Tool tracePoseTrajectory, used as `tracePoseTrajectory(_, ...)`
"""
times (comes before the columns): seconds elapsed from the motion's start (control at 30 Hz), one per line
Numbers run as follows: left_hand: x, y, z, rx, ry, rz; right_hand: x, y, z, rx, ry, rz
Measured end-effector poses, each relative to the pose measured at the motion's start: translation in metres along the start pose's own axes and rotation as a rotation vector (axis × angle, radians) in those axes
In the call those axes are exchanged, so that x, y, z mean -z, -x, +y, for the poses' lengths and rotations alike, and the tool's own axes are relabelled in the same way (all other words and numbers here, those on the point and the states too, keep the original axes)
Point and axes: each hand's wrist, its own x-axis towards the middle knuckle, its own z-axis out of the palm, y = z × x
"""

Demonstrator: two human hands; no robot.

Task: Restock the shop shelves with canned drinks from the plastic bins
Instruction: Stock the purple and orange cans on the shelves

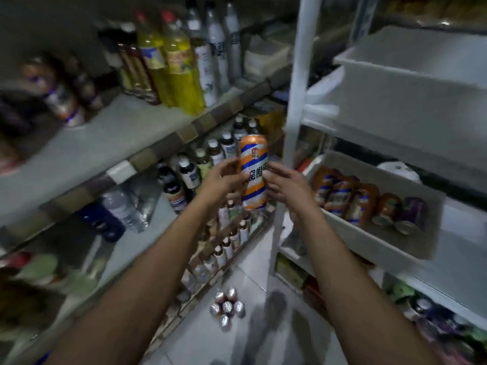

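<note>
An orange can with blue and white stripes (253,164) stands upright in the air between the two shelf units. My left hand (224,180) grips its left side. My right hand (286,187) touches its right side with the fingers spread. To the right, a white plastic bin (374,248) on the white rack holds several more orange striped cans (340,196) lying on their sides, plus a purple can (413,214). The grey shelf (110,143) on the left has bare room in its middle.
Tall yellow and white bottles (181,64) stand at the back of the left upper shelf. Small bottles (210,159) fill the shelf below. A white rack post (297,101) rises just behind the can. Several cans (228,308) stand on the tiled floor. Another white bin (411,75) sits higher up.
</note>
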Motion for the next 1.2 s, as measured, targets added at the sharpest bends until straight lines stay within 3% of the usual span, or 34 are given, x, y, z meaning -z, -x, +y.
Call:
tracePoseTrajectory(0.2,0.093,0.025,0.070,-0.263,-0.072,0.208,-0.111,-0.008,-0.051,0.200,0.030,-0.173)
tracePoseTrajectory(0.37,0.155,0.034,0.111,-0.334,-0.061,0.379,-0.185,-0.021,-0.085,0.269,0.072,-0.301)
tracePoseTrajectory(0.6,0.210,0.014,0.124,-0.359,-0.084,0.624,-0.256,-0.075,-0.091,0.304,0.113,-0.399)
tracePoseTrajectory(0.8,0.238,-0.044,0.116,-0.279,-0.079,0.851,-0.293,-0.145,-0.081,0.239,0.110,-0.419)
tracePoseTrajectory(1.2,0.284,-0.128,0.107,-0.240,-0.018,1.036,-0.355,-0.250,-0.072,0.300,0.256,-0.502)
